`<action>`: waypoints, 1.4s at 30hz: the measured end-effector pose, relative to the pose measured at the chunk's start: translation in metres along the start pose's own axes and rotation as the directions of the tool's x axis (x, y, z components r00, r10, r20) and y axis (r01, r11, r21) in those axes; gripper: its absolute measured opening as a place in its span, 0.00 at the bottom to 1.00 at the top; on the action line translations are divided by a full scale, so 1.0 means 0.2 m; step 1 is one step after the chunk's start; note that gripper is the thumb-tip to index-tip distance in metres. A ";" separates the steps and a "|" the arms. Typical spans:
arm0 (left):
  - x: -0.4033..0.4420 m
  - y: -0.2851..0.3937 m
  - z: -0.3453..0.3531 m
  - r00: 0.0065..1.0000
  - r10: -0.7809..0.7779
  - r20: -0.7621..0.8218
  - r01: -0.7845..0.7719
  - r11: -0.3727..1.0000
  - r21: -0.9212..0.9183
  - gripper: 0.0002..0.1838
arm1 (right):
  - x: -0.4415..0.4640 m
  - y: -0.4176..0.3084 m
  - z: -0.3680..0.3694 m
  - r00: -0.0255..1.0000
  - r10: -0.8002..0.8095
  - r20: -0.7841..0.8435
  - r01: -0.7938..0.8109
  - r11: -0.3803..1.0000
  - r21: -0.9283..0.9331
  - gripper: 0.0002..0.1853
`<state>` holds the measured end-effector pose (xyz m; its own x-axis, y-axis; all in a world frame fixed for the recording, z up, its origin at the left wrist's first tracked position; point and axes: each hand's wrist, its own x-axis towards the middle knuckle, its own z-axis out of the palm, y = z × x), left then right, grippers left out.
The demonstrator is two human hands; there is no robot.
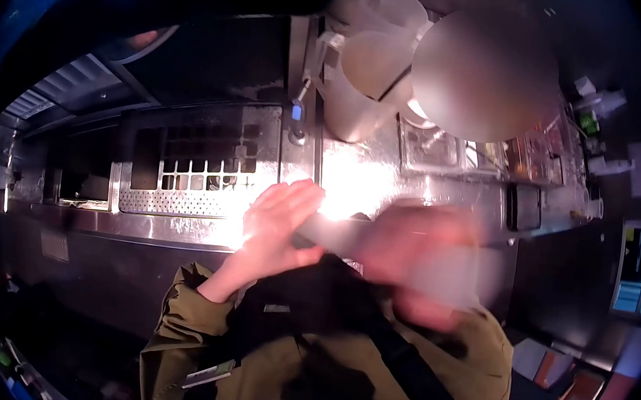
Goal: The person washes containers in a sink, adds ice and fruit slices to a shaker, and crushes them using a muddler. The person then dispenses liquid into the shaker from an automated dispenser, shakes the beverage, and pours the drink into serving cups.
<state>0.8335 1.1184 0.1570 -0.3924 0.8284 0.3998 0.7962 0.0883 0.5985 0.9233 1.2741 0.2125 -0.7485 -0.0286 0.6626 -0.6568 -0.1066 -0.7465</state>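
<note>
A grey cylindrical container (pixel 340 236), smeared by motion, lies sideways in front of my chest. My right hand (pixel 416 253) is wrapped round it, and a pale, blurred rounded part shows at that hand's outer side. At the container's other end is my left hand (pixel 277 223), its fingers stretched out and the thumb apart, with the palm facing that end. Whether the left palm touches the container, I cannot tell. Both hands are above the front edge of a steel counter (pixel 200 233).
Ahead stand a large pale pitcher (pixel 354 98) and another pitcher (pixel 395 9) behind it. A big blurred round shape (pixel 486 73) covers part of the view. Clear containers (pixel 431 149) line the right; a steel grate (pixel 201 180) lies left.
</note>
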 end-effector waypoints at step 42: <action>-0.08 -0.01 0.02 0.996 0.045 -0.081 -0.051 0.996 -0.077 0.30 | -0.13 0.24 0.00 0.970 -0.067 -0.234 0.047 0.995 -0.091 0.22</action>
<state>0.8389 1.1072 0.1469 -0.3918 0.7843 0.4811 0.7777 0.0029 0.6286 0.9109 1.2688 0.1596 -0.7032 0.2120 0.6787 -0.6970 -0.0167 -0.7169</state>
